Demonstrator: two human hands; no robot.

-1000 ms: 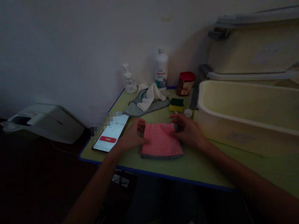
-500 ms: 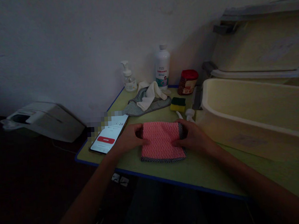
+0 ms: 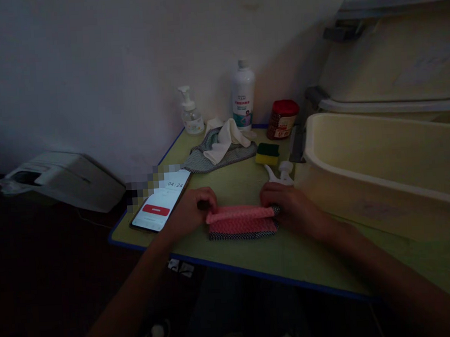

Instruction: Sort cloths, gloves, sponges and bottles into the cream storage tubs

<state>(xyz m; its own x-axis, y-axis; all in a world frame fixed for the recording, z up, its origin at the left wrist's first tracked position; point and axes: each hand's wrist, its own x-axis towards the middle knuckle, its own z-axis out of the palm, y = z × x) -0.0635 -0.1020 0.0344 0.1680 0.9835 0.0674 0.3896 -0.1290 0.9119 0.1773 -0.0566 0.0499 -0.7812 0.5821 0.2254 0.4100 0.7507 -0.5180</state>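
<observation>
A pink cleaning cloth (image 3: 241, 225) with a black-and-white checked border lies at the table's front, its far part folded over toward me. My left hand (image 3: 195, 207) pinches the fold's left end between thumb and fingers. At the right end, my right hand (image 3: 291, 205) is closed on the fold, its fingertips partly hidden. Just beyond the right hand rests a white spray nozzle (image 3: 284, 173). The phone (image 3: 160, 200), screen lit, lies close to my left hand.
Behind the cloth are a grey cloth (image 3: 201, 158), a white cloth (image 3: 223, 143), a green-and-yellow sponge (image 3: 267, 154), a pump bottle (image 3: 192, 117), a white bottle (image 3: 242, 96) and a red-lidded jar (image 3: 282, 119). A large cream bin (image 3: 363, 190) stands on the right.
The pink cloth was flat as a rough square; its far edge is now folded over toward me. Both hands have come nearer with that edge, and the view has shifted slightly.
</observation>
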